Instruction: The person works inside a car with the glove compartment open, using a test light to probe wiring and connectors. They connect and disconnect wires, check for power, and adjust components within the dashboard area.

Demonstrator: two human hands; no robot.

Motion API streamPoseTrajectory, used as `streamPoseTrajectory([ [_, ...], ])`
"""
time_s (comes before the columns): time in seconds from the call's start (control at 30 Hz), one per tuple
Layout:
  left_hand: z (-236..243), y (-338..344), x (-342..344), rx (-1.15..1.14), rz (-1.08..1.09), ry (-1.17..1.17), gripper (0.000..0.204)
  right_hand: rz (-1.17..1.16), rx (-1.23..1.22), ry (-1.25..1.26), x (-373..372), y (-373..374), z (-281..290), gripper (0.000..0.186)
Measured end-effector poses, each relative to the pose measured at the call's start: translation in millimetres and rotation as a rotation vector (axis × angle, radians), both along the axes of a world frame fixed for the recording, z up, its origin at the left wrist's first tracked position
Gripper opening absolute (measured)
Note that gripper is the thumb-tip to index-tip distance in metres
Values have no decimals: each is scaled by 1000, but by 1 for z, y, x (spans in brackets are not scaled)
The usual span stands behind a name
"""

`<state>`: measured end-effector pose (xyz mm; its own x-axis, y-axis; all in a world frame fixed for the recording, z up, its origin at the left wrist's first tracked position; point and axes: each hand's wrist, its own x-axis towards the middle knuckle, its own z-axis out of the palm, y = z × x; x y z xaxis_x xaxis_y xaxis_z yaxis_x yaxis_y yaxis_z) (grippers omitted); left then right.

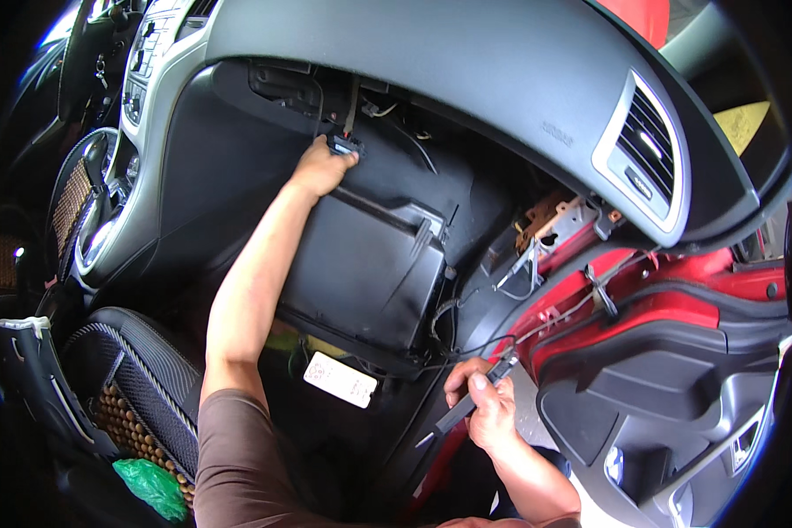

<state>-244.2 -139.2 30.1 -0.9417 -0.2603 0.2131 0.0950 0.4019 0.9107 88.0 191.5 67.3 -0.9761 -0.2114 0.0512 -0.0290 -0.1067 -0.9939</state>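
Observation:
My left hand (319, 167) reaches under the dashboard and is closed around a dark wiring connector (347, 146), from which a wire bundle runs upward. Lower right, near the door sill, my right hand (491, 412) grips a slim dark probe (455, 415) with a pointed metal tip. The probe slants, its tip down and to the left. At its upper end a thin dark cable (466, 354) seems to run off to the left. Just below my left hand hangs a black glove-box bin (361, 264).
The dashboard (396, 53) overhangs the footwell, with loose wires beneath it. At right are a bare metal bracket (554, 224) and the open red-and-black door (669, 396). A white card-like rectangle (341, 380) lies below the bin. A green plastic bag (152, 487) sits on the beaded seat.

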Motion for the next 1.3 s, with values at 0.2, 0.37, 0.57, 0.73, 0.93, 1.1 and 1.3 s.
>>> streamPoseTrajectory([
  [0.2, -24, 5, -29, 52, -87, 36, 105, 21, -16, 220, -56, -20, 7, 41],
  [0.37, -28, -3, -31, 14, -98, 39, 102, -35, -54, 250, -106, -62, 9, 31],
  [0.57, -23, 10, -31, -101, -138, -31, 91, -150, -127, 297, -155, -98, 25, 30],
  [0.73, -25, 17, -30, 230, -159, 31, 108, -169, -69, 327, -179, -102, 29, 30],
  [0.93, -26, 27, -23, -120, -117, 8, 83, -220, 89, 443, -222, -105, 24, 36],
  [1.1, -24, 31, -15, 227, -313, 198, 70, -245, 153, 460, -276, -111, 28, 34],
  [1.3, -19, 35, 0, 165, -174, 294, 65, -165, 214, 456, -306, -112, 27, 32],
])
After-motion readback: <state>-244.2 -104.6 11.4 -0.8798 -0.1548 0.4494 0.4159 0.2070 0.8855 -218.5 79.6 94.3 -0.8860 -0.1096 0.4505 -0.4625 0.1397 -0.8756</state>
